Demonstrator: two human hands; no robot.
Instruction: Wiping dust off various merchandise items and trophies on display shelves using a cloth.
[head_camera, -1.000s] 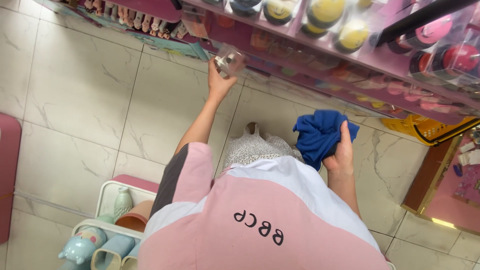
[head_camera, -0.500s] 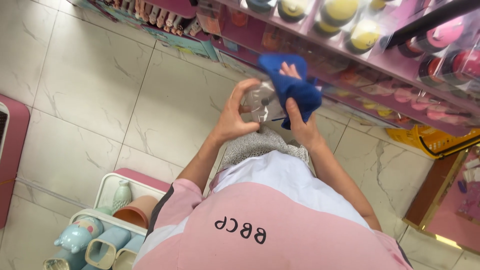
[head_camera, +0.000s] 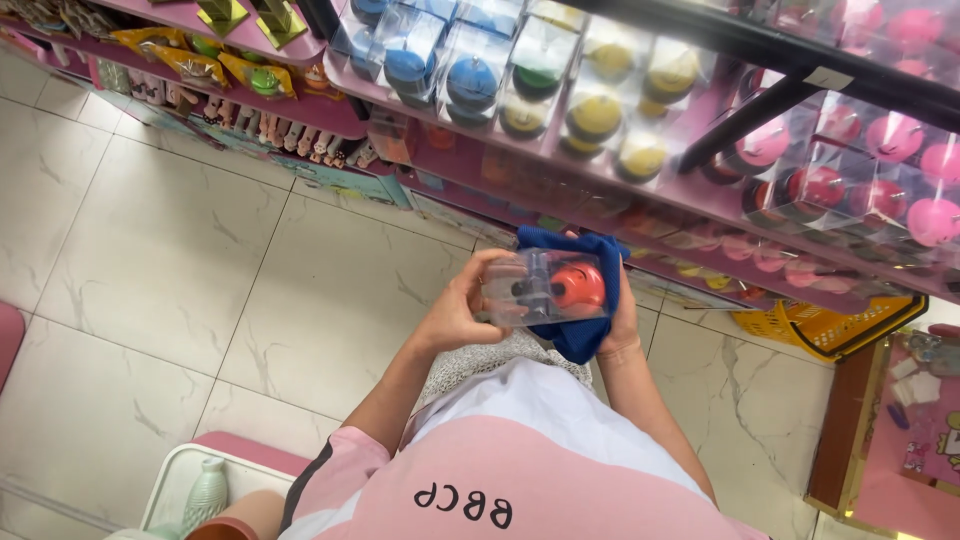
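So the clear plastic box with the orange ball toy (head_camera: 548, 288) sits dead centre between both hands, long axis running 9 to 3 o'clock. Left hand (head_camera: 462, 310) grips its 9 o'clock end, fingers curled round it. Right hand (head_camera: 618, 318) backs the 3 o'clock end through a blue cloth (head_camera: 580, 335). The pink shelf (head_camera: 560, 165) is up at 12, near.
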